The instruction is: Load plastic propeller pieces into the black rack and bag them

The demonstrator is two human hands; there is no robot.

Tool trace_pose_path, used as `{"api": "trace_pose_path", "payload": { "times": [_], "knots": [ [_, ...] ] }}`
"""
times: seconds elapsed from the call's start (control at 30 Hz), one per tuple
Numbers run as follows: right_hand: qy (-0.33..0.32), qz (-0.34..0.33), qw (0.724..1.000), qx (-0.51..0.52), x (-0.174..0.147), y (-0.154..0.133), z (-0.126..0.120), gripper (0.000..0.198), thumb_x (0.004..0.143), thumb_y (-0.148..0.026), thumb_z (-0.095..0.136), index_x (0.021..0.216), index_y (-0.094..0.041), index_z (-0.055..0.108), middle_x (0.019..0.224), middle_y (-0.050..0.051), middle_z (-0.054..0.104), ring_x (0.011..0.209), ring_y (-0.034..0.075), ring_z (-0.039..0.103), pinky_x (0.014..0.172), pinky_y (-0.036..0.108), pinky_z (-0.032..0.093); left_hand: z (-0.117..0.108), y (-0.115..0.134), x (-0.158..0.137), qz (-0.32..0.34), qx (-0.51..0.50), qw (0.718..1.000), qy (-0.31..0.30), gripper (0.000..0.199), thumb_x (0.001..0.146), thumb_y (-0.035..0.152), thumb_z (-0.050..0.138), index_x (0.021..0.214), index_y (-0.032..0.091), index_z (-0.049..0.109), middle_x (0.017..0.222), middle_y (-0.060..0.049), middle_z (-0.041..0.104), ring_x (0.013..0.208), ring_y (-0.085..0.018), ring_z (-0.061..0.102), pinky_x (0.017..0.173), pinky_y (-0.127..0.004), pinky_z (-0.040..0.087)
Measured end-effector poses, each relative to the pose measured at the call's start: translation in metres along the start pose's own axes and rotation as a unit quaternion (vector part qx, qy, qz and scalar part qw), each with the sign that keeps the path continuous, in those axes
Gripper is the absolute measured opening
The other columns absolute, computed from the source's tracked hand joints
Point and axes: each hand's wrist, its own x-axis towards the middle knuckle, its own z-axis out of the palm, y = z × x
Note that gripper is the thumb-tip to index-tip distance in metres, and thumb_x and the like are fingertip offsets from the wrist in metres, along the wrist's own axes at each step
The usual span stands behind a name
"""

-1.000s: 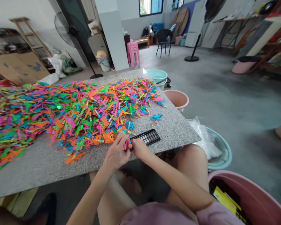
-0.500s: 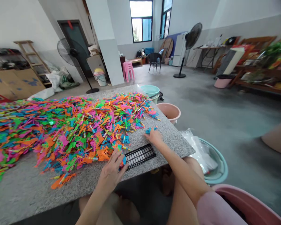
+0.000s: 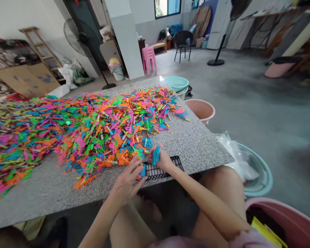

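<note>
A small black lattice basket (image 3: 177,162) lies on the table near its front edge. My left hand (image 3: 129,175) is at the basket's left end, its thumb and fingers closed round a few blue and orange plastic pieces (image 3: 142,172). Over the basket, my right hand (image 3: 163,160) pinches a bright blue plastic piece (image 3: 155,155) and covers part of the lattice. Beside both hands spreads a large heap of small colourful plastic pieces (image 3: 100,137), many pistol-shaped, in orange, pink, green and blue.
The speckled stone table (image 3: 196,148) ends at a corner on my right. Past that edge stand a peach basin (image 3: 209,112), a teal basin (image 3: 267,175) with clear plastic bags (image 3: 235,158), and a pink tub (image 3: 281,206). My knees are under the front edge.
My right hand has moved left from the bare tabletop to above the basket, carrying the blue piece. My left hand stays at the basket's left end. The view has tilted downward.
</note>
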Motion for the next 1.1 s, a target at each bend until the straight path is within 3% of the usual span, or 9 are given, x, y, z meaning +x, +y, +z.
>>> {"api": "trace_pose_path", "payload": {
  "times": [0.07,0.17,0.27,0.37,0.5,0.6,0.7,0.93,1.1],
  "knots": [
    [-0.021,-0.015,0.994,-0.104,0.007,-0.009,0.011,0.015,0.073,-0.018,0.069,0.086,-0.018,0.064,0.084,0.003,0.072,0.081,0.019,0.069,0.075,0.026,0.051,0.000,0.000,0.000,0.003,-0.003,1.000,0.007,0.023,0.094,0.026,0.054,0.116,0.018,0.056,0.128,-0.014,0.059,0.139,-0.030,0.039,0.101,-0.041,0.052],
    [-0.062,-0.001,0.962,-0.266,0.012,-0.019,0.013,0.022,0.078,-0.021,0.066,0.099,-0.017,0.066,0.092,0.010,0.073,0.089,0.025,0.069,0.078,0.030,0.050,0.002,0.002,-0.002,0.004,-0.004,1.000,0.013,0.024,0.094,0.025,0.054,0.117,0.018,0.055,0.128,-0.014,0.059,0.139,-0.030,0.039,0.101,-0.041,0.052],
    [-0.093,-0.022,0.934,-0.345,0.017,-0.028,0.014,0.032,0.082,-0.020,0.061,0.114,-0.016,0.062,0.098,0.013,0.072,0.094,0.027,0.068,0.079,0.032,0.050,0.005,0.005,-0.001,0.003,0.002,1.000,0.021,0.022,0.093,0.022,0.055,0.115,0.017,0.056,0.136,-0.016,0.054,0.141,-0.029,0.035,0.104,-0.043,0.049],
    [-0.136,-0.046,0.920,-0.365,0.023,-0.035,0.018,0.027,0.087,-0.017,0.053,0.113,-0.016,0.062,0.100,0.013,0.071,0.097,0.025,0.067,0.081,0.031,0.049,0.006,0.006,0.002,0.009,0.037,0.999,0.026,0.024,0.092,0.021,0.055,0.116,0.019,0.058,0.141,-0.013,0.052,0.142,-0.031,0.032,0.108,-0.050,0.044],
    [-0.173,-0.068,0.918,-0.349,0.025,-0.033,0.014,0.020,0.086,-0.019,0.057,0.105,-0.016,0.063,0.100,0.010,0.070,0.099,0.023,0.066,0.082,0.029,0.048,-0.001,0.002,0.003,0.019,0.048,0.998,-0.028,0.028,0.090,0.022,0.057,0.118,0.022,0.060,0.129,-0.008,0.064,0.138,-0.029,0.040,0.107,-0.050,0.045],
    [-0.107,-0.067,0.932,-0.339,0.024,-0.027,0.009,0.027,0.082,-0.023,0.067,0.107,-0.018,0.060,0.108,0.009,0.066,0.102,0.022,0.064,0.084,0.029,0.048,-0.006,-0.001,-0.001,-0.005,0.035,0.999,-0.040,0.026,0.089,0.022,0.056,0.114,0.019,0.061,0.130,-0.009,0.063,0.139,-0.029,0.038,0.106,-0.047,0.047],
    [-0.030,-0.017,0.923,-0.383,0.029,-0.023,0.009,0.033,0.086,-0.025,0.064,0.115,-0.014,0.054,0.118,0.015,0.059,0.101,0.024,0.064,0.083,0.032,0.050,-0.007,0.000,-0.003,-0.020,0.027,0.999,-0.034,0.022,0.090,0.021,0.055,0.111,0.019,0.062,0.132,-0.010,0.061,0.139,-0.029,0.038,0.106,-0.047,0.048],
    [-0.049,-0.009,0.889,-0.455,0.045,-0.026,-0.004,0.024,0.093,-0.017,0.048,0.117,-0.014,0.053,0.124,0.016,0.055,0.099,0.023,0.065,0.082,0.030,0.051,-0.010,0.005,0.002,-0.032,0.022,0.998,-0.055,0.017,0.091,0.021,0.055,0.106,0.019,0.062,0.136,-0.011,0.058,0.139,-0.030,0.038,0.104,-0.045,0.049],
    [-0.073,-0.043,0.877,-0.473,0.044,-0.039,-0.017,0.030,0.086,-0.001,0.044,0.112,-0.010,0.056,0.121,0.019,0.056,0.102,0.024,0.063,0.085,0.031,0.050,-0.013,0.004,0.005,-0.033,0.023,0.997,-0.072,0.013,0.090,0.021,0.056,0.102,0.019,0.061,0.135,-0.012,0.058,0.140,-0.030,0.037,0.103,-0.045,0.050]
  ]
}}
